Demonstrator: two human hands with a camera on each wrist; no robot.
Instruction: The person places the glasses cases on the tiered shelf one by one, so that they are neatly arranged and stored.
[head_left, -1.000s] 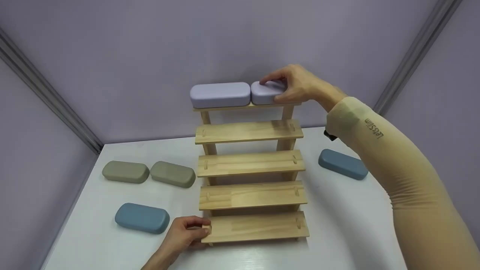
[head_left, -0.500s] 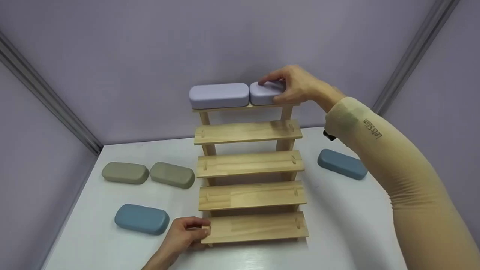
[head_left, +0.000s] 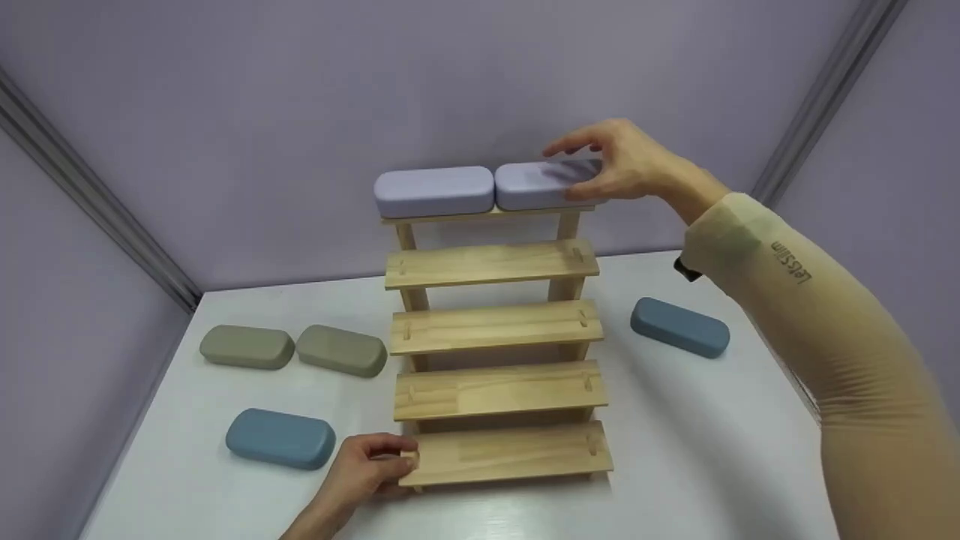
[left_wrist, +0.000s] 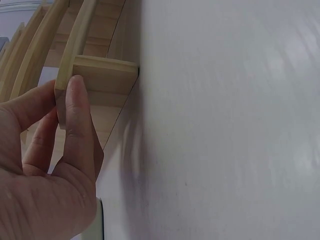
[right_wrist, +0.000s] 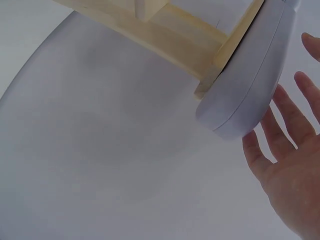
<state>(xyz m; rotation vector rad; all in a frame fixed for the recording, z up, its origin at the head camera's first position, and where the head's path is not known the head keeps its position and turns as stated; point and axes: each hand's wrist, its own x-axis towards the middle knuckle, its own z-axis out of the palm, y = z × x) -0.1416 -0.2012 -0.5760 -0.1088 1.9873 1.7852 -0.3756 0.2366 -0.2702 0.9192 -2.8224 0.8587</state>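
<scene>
The left hand (head_left: 364,469) is pinching the rack (head_left: 499,328) near-left while the right hand (head_left: 630,161), fingers loose, is hovering around the far-right lavender case (head_left: 531,186) atop it, seemingly light, stiff, slippery, best gripped across its width.

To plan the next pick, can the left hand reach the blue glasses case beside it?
Probably yes: nothing blocks the blue glasses case, though the left hand pinches the lowest wooden shelf.

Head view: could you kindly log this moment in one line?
left hand: pinches bottom shelf; right hand: spread at right lavender case; left lavender case: alongside
</scene>
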